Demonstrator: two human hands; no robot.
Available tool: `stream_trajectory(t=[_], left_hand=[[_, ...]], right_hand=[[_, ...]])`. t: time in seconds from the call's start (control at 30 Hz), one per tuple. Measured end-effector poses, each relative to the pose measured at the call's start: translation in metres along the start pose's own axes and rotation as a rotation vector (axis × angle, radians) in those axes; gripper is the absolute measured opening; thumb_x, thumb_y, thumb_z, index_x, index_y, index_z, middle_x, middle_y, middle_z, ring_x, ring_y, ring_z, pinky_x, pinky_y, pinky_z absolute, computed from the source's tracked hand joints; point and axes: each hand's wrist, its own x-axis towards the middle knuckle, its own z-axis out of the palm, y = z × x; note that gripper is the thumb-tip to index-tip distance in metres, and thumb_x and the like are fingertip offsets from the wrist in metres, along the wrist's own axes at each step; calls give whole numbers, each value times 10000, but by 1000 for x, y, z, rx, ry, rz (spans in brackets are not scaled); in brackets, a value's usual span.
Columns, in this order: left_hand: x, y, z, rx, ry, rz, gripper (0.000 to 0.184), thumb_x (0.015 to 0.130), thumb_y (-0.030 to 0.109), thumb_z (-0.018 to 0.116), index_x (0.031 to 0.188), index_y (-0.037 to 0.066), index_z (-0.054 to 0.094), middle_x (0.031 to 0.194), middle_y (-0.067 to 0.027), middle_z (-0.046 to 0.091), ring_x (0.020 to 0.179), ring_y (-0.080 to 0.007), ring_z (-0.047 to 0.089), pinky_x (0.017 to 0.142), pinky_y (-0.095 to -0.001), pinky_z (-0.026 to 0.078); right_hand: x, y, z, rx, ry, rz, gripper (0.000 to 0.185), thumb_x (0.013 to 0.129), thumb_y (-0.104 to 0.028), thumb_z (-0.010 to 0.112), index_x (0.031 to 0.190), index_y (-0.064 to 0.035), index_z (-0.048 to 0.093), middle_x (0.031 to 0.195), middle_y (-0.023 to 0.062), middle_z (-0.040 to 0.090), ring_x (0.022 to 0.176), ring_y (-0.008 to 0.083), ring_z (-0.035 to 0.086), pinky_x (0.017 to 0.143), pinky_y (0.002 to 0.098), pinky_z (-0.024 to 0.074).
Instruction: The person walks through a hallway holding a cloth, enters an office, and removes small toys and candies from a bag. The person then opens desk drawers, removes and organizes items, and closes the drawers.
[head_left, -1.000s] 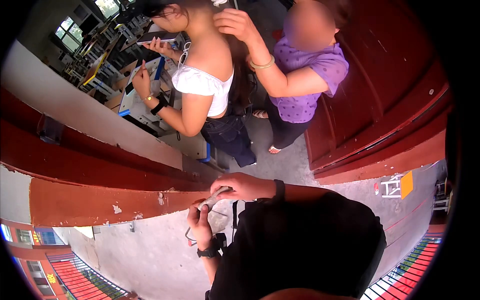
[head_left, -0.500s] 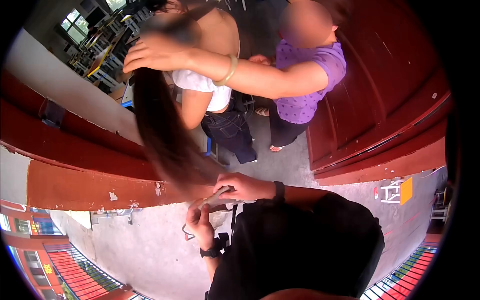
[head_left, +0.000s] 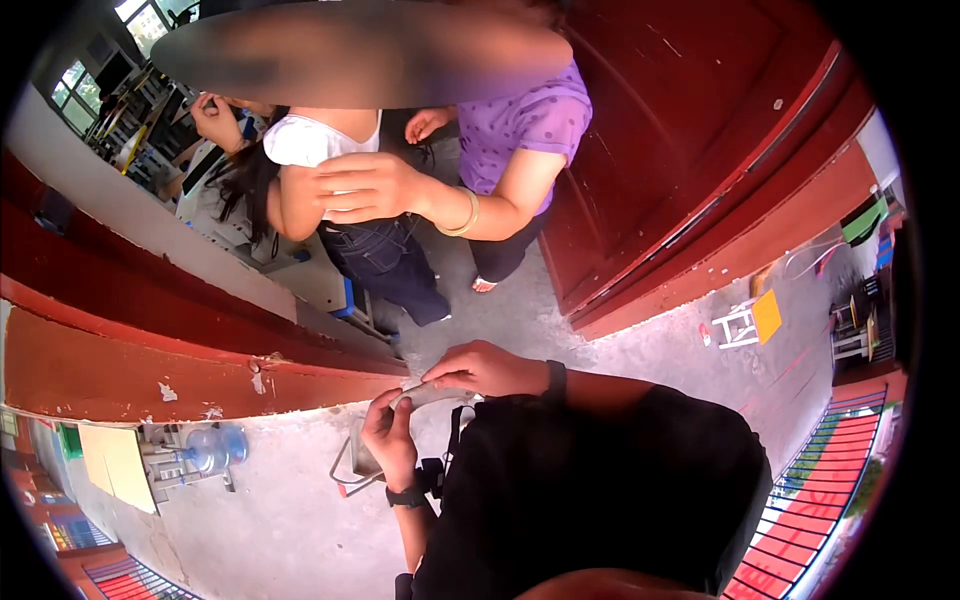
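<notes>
A thin, pale, elongated object [head_left: 412, 393] spans the gap between my two hands, in front of my black top. My left hand [head_left: 390, 437] pinches its lower left end, with a black band on the wrist. The other end is between the fingers of my right hand [head_left: 482, 369], which also has a dark wristband. What the object is cannot be made out. Beyond my hands stand a person in a white top [head_left: 325, 140] and a person in a purple top [head_left: 545, 118], who has a hand at the first person's upper arm.
A red door [head_left: 680, 130] stands on the right, a red-brown door frame [head_left: 200, 370] on the left. Lower left are a pale table [head_left: 118, 465] and a blue water bottle [head_left: 215, 450]. A stool with a yellow seat [head_left: 767, 316] is at the right, above a railing [head_left: 820, 490].
The view has turned, shifting the doorway and both people leftward. The purple-topped person's hand has come down from the other's hair to the arm. My hands still hold the pale object.
</notes>
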Motion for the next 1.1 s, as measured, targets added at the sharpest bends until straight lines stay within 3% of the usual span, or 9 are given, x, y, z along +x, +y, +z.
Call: stream_trajectory(t=[0.17,0.37,0.5,0.73,0.8,0.87,0.93,1.0,1.1], left_hand=[[-2,-5,10,24,16,49,164,957,-32,667,1120,-27,687,1006,-34,670,925,-97,571,855,-243,448],[-2,1,-2,46,26,99,124,975,14,650,1091,-17,679,977,-53,681,891,-121,583,859,-264,460],[3,5,-11,70,30,122,123,978,28,642,1090,-5,680,967,-42,657,891,-116,579,852,-268,467],[21,9,-7,172,-95,138,122,975,27,657,1088,-7,687,923,-12,667,839,-83,561,799,-241,448],[25,5,-6,69,-133,94,126,978,11,657,1098,-8,691,947,-9,678,833,-71,564,786,-229,446],[31,5,0,48,-141,86,129,978,-8,651,1100,-7,693,957,-3,683,843,-63,570,777,-217,445],[33,9,5,43,-174,53,134,978,-9,651,1106,-8,691,961,-4,687,846,-62,575,773,-213,445],[37,-2,7,65,-244,-13,156,979,-29,637,1124,-11,689,1000,-18,704,876,-64,599,792,-217,465],[35,-8,27,-41,-312,-3,189,974,-40,638,1156,-5,677,991,0,681,861,-56,583,753,-209,443]], right_hand=[[-5,-17,-25,-81,156,-32,325,987,-118,659,1311,-105,665,1092,102,700,989,280,674,833,384,527],[13,-57,-68,-25,342,-216,236,996,-108,644,1225,-66,678,1025,82,707,878,241,699,755,345,547],[20,-72,-67,-29,302,-319,207,1014,-145,617,1189,-61,689,1009,82,701,847,246,689,705,369,518],[15,-75,-69,39,398,-301,216,993,-99,644,1198,-53,693,1030,83,715,802,207,697,698,324,523],[8,-73,-70,62,277,-62,271,983,-44,633,1252,-25,662,1070,99,704,948,210,699,837,328,547],[5,-58,-58,31,191,-1,322,989,-104,642,1302,-30,629,1211,116,652,1074,250,660,909,358,534],[2,-45,-45,-78,184,-90,406,970,-168,691,1345,-45,592,1242,137,633,1132,291,634,869,372,542],[0,-38,-34,-105,127,-67,489,956,-190,712,1393,-42,552,1271,164,609,1196,329,591,951,394,516],[-1,-22,-17,-118,85,2,434,916,-199,751,1279,-35,580,1204,152,620,1169,322,599,934,392,507]])
